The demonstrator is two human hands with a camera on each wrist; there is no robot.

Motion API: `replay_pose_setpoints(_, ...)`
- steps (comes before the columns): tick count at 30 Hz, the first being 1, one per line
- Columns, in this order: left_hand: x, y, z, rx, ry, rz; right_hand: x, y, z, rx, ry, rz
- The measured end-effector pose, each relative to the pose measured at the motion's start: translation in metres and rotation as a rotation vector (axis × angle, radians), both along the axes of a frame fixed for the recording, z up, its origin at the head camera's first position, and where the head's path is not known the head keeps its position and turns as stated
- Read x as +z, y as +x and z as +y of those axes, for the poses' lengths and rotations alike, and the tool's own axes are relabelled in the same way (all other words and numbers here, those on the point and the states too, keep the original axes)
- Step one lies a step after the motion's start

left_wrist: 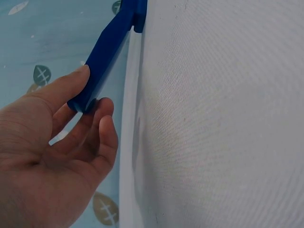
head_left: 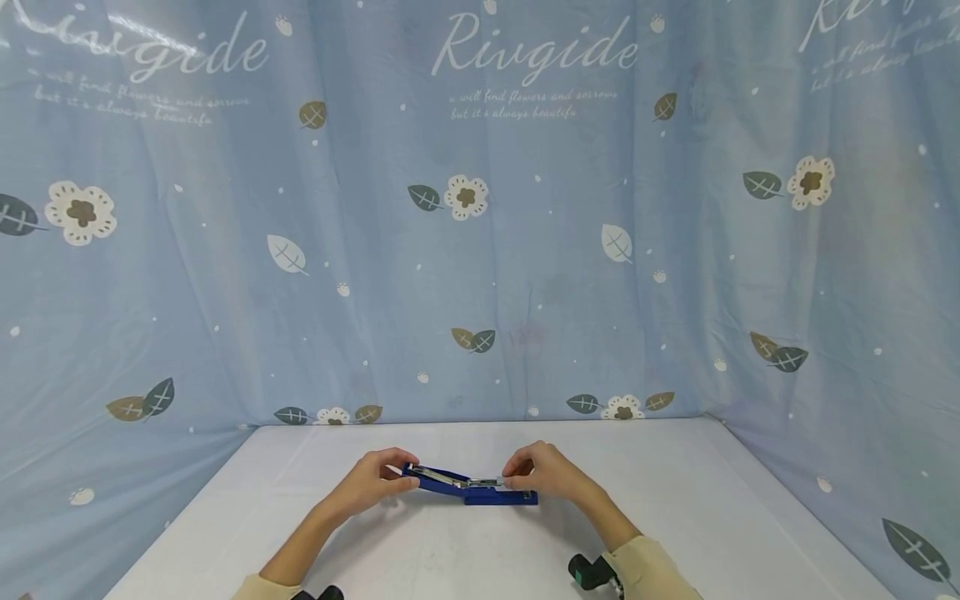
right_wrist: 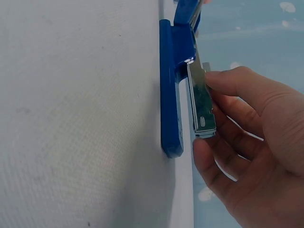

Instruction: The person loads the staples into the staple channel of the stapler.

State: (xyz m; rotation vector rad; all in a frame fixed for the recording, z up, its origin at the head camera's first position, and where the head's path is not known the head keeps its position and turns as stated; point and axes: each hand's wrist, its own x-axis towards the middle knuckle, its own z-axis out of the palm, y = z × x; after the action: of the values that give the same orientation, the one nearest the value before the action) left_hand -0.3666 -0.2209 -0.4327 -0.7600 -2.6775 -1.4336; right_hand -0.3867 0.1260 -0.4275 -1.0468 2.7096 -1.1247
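Observation:
A blue stapler (head_left: 501, 497) stands on the white table with its cover swung far back to the left. My left hand (head_left: 372, 481) pinches the end of the raised cover (left_wrist: 107, 50) between thumb and fingers. Over the base, the metal magazine (right_wrist: 201, 97) is tilted up a little, apart from the blue base (right_wrist: 170, 95). My right hand (head_left: 545, 468) is at the magazine, pinching a small grey metallic strip (right_wrist: 206, 66) along its top. Most of that strip is hidden by the thumb, and its kind cannot be told for sure.
The white tabletop (head_left: 450, 558) reaches back to a blue curtain (head_left: 525, 275) printed with leaves and flowers, which also hangs along both sides. A dark device (head_left: 592, 572) is worn at the right wrist, and another dark device (head_left: 328, 592) shows by the left wrist.

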Motion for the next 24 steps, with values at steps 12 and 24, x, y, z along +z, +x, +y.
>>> replay_pose_setpoints(12, 0.0005, 0.0005, -0.0001, -0.001, 0.009, -0.001, -0.0026, -0.0026, 0.0002, -0.012, 0.002, 0.008)
replay_pose_setpoints(24, 0.0015, 0.0015, 0.0007, -0.001, -0.015, 0.01, -0.0015, -0.0021, 0.0021, -0.034, 0.011, -0.011)
